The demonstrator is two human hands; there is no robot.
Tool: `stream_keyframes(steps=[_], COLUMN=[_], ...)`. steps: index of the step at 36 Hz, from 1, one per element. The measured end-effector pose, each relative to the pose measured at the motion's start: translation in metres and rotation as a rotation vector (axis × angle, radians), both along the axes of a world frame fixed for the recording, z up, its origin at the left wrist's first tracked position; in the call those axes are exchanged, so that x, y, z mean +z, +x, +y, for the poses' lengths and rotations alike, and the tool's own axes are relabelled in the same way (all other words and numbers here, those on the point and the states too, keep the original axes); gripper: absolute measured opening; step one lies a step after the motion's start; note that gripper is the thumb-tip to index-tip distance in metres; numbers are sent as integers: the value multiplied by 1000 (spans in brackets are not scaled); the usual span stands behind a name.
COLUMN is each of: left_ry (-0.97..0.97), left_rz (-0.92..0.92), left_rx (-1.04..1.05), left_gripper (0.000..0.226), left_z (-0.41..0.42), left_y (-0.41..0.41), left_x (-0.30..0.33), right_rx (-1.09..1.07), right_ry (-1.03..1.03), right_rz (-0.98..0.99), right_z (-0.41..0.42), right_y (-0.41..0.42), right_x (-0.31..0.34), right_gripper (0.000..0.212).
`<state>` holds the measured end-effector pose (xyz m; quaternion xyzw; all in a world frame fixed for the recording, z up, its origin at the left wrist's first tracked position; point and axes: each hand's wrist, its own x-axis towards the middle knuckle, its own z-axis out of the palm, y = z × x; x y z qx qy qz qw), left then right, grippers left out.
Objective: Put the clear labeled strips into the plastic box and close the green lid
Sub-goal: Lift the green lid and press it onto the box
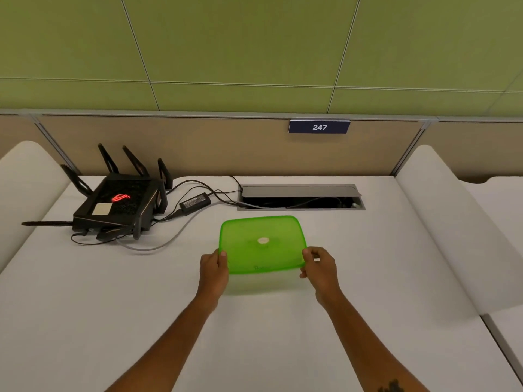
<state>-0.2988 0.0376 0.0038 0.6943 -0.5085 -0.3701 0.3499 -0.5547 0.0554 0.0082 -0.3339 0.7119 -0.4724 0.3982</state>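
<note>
A translucent green lid with a small white oval at its centre lies flat on top of the clear plastic box, whose front wall shows faintly below it. My left hand grips the lid's near left corner, thumb on top. At the near right corner, my right hand pinches the lid the same way. The clear labeled strips are not visible; the lid hides the inside of the box.
A black router with several antennas stands at the back left, with its power adapter and cables trailing to an open cable hatch just behind the box. A white table carries everything. Rolled white covers flank both sides.
</note>
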Motion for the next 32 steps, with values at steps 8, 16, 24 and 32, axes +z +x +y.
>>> stream_keyframes(steps=[8,16,24,32], left_ry=[51,59,85,106], left_rz=[70,26,25,30], left_rx=[-37,-57,-88,-92], left_gripper=[37,43,40,38], left_z=[-75,-113,-120,-118], left_y=[5,1,2,2], left_x=[5,4,-3,-5], right_rx=[42,39,39,30], right_ry=[28,74,102,137], right_rz=[-30,-60,-54,-74], right_z=[-66,-96,-107,-106], right_y=[-4,-8,-10,-9], right_x=[3,-6,-14,-10], right_gripper=[7,8,9,9])
